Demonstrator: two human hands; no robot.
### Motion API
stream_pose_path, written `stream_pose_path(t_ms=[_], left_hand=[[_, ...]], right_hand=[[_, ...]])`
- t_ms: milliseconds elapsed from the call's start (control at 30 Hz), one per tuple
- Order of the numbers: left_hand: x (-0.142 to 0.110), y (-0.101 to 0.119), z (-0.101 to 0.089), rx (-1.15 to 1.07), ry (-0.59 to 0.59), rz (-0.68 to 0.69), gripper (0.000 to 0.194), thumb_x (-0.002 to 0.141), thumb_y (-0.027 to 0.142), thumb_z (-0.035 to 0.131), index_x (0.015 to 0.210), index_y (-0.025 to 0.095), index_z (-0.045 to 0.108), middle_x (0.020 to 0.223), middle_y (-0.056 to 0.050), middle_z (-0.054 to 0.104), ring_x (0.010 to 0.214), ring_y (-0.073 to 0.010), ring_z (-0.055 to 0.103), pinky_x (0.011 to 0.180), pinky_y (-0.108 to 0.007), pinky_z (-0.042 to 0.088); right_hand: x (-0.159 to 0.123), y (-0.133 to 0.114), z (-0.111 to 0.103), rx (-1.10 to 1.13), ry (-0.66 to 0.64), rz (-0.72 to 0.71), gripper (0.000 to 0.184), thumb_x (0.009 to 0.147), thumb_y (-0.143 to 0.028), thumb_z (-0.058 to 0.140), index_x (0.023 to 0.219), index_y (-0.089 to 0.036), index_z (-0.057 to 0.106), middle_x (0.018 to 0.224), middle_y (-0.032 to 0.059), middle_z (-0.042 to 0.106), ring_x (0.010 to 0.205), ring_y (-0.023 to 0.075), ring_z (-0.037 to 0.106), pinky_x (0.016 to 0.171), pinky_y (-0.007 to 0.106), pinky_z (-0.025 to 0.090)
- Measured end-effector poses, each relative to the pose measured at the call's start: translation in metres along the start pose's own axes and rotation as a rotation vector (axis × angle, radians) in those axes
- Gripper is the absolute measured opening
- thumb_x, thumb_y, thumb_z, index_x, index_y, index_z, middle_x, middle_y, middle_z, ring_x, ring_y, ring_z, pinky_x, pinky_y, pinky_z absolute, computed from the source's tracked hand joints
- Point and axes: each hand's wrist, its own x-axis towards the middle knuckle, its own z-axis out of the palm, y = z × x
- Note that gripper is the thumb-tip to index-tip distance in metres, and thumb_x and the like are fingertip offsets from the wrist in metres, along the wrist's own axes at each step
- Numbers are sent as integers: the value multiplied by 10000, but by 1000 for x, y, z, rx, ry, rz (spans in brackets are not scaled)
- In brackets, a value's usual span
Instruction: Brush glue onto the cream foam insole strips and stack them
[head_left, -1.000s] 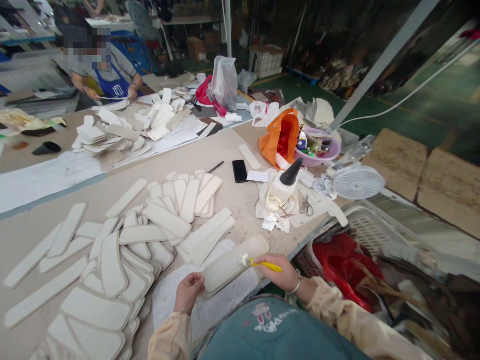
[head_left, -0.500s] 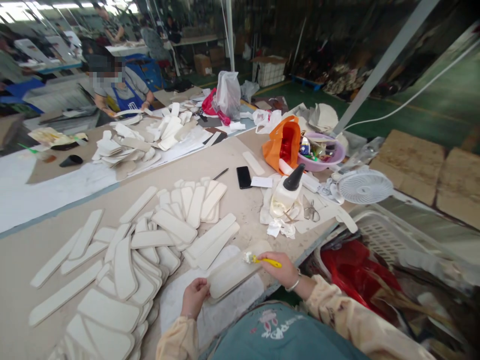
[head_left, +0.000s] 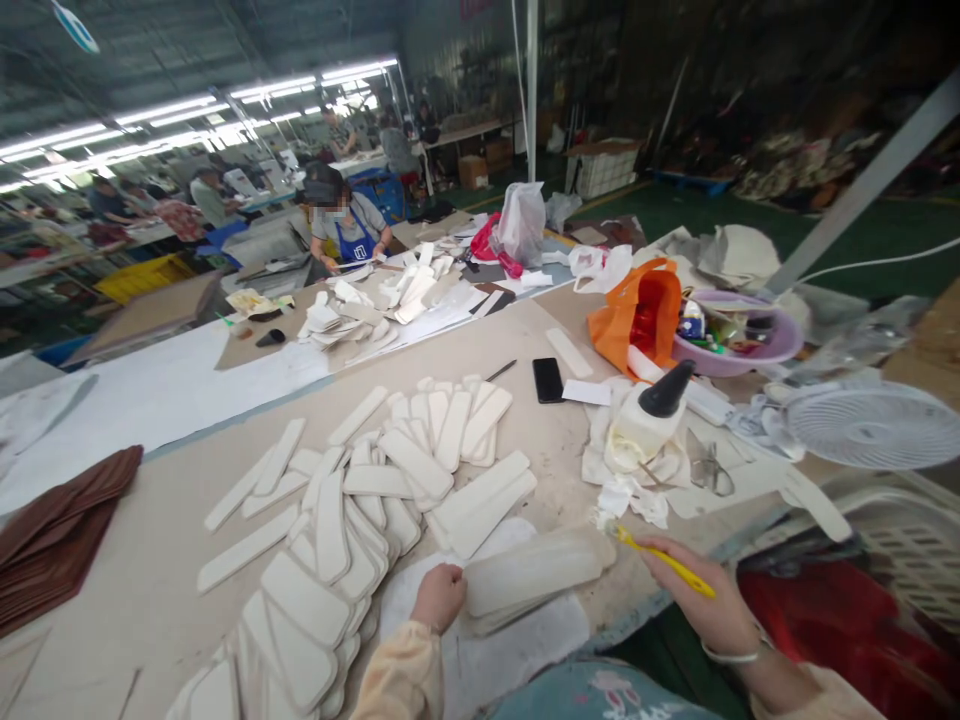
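Note:
My right hand point(head_left: 697, 595) grips a yellow-handled brush point(head_left: 664, 560). White paste coats its bristles, at the far right end of a rounded off-white strip point(head_left: 532, 572). That strip tops a small stack on a white sheet point(head_left: 555, 628). At its left end, my left hand point(head_left: 441, 597) has its fingers closed on the edge. Left of my hand, a large heap of similar white pieces point(head_left: 330, 535) spreads over the table. Beyond the brush stands a white bottle point(head_left: 645, 430) with a black cone nozzle, crumpled tissue point(head_left: 634, 500) beside it.
A phone point(head_left: 547, 380), a pen point(head_left: 501, 370), glasses point(head_left: 711, 470), an orange bag point(head_left: 637, 320), a purple basin point(head_left: 780, 350) and a fan point(head_left: 877, 425) lie farther back. Brown sheets point(head_left: 67, 535) are stacked at left. A co-worker point(head_left: 352, 225) sits across the table.
The view has swung left, bringing the brown stack into sight. The brush has moved along the strip to its right end, while my left hand stays at the left end.

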Motion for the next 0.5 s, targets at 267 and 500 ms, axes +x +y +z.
stream_pose_path(t_ms=[267, 500], left_hand=[[21, 9, -10, 0, -198, 27, 261, 653, 66, 470, 872, 148, 585, 540, 20, 628, 462, -100, 550, 485, -195, 391], [25, 10, -28, 73, -168, 68, 192, 760, 189, 458, 879, 142, 601, 658, -36, 656, 627, -135, 604, 638, -243, 428]], right_hand=[[-28, 16, 3, -86, 55, -29, 256, 785, -347, 569, 952, -177, 662, 979, 85, 678, 904, 248, 638, 833, 329, 530], [-41, 26, 3, -125, 101, -21, 257, 769, -327, 590, 970, -181, 658, 990, 78, 676, 886, 238, 647, 822, 310, 542]])
